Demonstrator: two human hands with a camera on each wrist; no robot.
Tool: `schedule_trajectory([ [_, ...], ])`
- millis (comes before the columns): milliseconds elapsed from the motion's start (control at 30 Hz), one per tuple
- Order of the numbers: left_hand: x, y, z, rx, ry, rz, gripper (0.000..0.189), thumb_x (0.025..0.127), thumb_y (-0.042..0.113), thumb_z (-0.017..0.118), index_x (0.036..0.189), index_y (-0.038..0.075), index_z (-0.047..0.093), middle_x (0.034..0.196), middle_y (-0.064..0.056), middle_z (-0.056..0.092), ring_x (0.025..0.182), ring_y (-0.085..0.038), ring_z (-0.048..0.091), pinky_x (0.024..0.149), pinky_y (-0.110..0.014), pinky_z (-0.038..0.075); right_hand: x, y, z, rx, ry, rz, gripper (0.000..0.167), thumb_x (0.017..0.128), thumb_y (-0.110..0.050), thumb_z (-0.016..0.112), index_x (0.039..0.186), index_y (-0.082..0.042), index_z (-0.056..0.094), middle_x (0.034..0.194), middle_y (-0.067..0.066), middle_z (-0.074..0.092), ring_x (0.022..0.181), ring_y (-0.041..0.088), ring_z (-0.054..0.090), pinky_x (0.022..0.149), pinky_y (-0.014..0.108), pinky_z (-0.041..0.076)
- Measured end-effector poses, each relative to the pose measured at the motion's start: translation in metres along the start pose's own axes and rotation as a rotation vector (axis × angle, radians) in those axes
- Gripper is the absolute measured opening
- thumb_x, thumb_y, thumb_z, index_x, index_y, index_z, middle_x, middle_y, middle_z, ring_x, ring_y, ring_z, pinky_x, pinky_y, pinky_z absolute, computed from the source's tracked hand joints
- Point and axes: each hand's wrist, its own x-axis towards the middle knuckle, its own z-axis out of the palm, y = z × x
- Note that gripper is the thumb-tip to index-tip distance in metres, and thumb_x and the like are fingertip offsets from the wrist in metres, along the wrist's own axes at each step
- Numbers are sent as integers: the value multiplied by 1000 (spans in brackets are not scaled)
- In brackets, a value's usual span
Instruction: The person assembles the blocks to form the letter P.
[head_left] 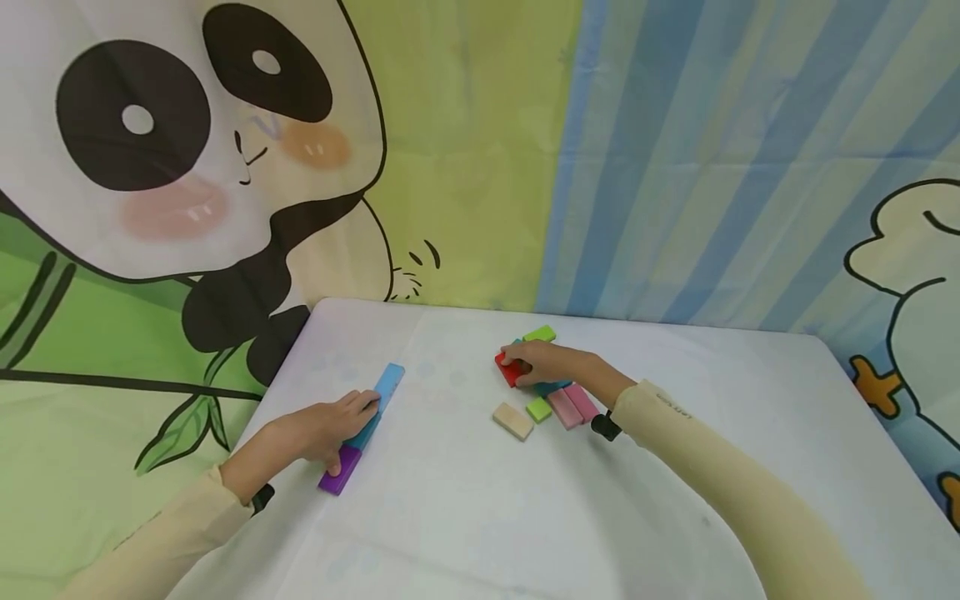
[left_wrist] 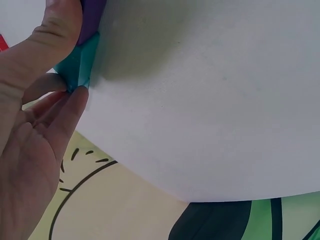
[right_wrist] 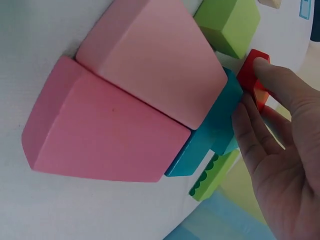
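On the left of the table, a purple block (head_left: 341,475), a teal block (head_left: 363,437) and a light blue block (head_left: 389,383) lie end to end in a slanted row. My left hand (head_left: 330,427) holds this row, thumb against the purple block and fingertips around the teal one's far end. Farther right, my right hand (head_left: 555,364) pinches a red block (right_wrist: 248,70) between thumb and fingers. Close beside that hand lie a teal block (right_wrist: 215,125), a light pink block (right_wrist: 155,65) and a darker pink block (right_wrist: 110,132).
A small green block (head_left: 538,409) and a plain wooden block (head_left: 513,422) lie in front of the right hand. Behind it is a light green block (head_left: 540,333). The white table (head_left: 420,533) ends at a printed cloth backdrop (head_left: 480,150).
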Motion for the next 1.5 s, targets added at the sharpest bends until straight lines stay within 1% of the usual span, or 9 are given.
schedule_trajectory([
  [100, -1, 0, 1, -6, 3, -4, 98, 72, 20, 84, 148, -5, 28, 155, -18, 22, 135, -38, 41, 100, -45, 49, 3, -1, 0, 4, 7, -21, 41, 91, -14, 68, 128, -5, 55, 112, 9, 59, 95, 18, 52, 79, 25, 50],
  [200, -2, 0, 2, -26, 0, -17, 98, 72, 19, 84, 149, -4, 28, 155, -18, 22, 134, -37, 43, 100, -45, 50, 9, -3, 2, -6, 37, -26, 40, 90, -16, 69, 127, -5, 57, 114, 9, 58, 91, 15, 53, 77, 21, 49],
  [333, -2, 0, 4, -24, 1, -23, 99, 71, 20, 85, 149, -3, 28, 154, -17, 24, 126, -31, 49, 97, -41, 52, 27, -14, 4, 27, 154, -49, 40, 89, -21, 70, 125, -5, 63, 123, 12, 59, 92, 13, 61, 81, 21, 53],
  [533, 2, -1, 4, -2, 3, -19, 99, 72, 22, 84, 149, -2, 28, 154, -16, 24, 124, -29, 50, 95, -39, 54, 64, -48, 2, 68, 296, -67, 41, 87, -23, 72, 123, -4, 66, 119, 16, 63, 95, 18, 66, 85, 27, 55],
  [767, 2, 0, 2, -8, -41, -47, 101, 71, 22, 85, 150, -2, 25, 155, -16, 21, 131, -32, 45, 98, -41, 52, 112, -81, 14, 60, 328, 1, 41, 89, -29, 70, 125, -8, 66, 115, 13, 67, 104, 21, 59, 86, 29, 51],
  [1000, 3, 0, 2, 39, -16, -29, 101, 71, 24, 85, 149, -2, 27, 153, -16, 23, 128, -30, 46, 93, -37, 55, 147, -101, 23, 31, 361, 4, 39, 92, -27, 67, 123, -5, 66, 112, 11, 70, 96, 18, 56, 77, 22, 45],
  [1233, 3, -2, 0, 11, -34, -32, 99, 73, 23, 83, 150, -1, 25, 155, -15, 21, 134, -31, 41, 93, -37, 55, 159, -106, 28, 40, 324, 72, 38, 93, -28, 65, 124, -6, 66, 114, 9, 70, 92, 15, 50, 72, 20, 38],
  [1400, 3, -1, 0, 7, -33, -36, 100, 72, 23, 84, 150, -1, 26, 154, -15, 22, 132, -30, 42, 94, -37, 55, 157, -106, 31, 16, 334, 78, 38, 94, -28, 65, 124, -5, 66, 115, 11, 68, 103, 20, 57, 87, 28, 50],
  [1500, 4, -1, 0, 6, -28, -32, 100, 71, 24, 84, 149, -1, 26, 154, -15, 22, 132, -29, 41, 94, -37, 55, 154, -105, 34, -52, 329, 69, 42, 96, -31, 61, 129, -6, 62, 124, 14, 64, 113, 23, 59, 99, 32, 51],
])
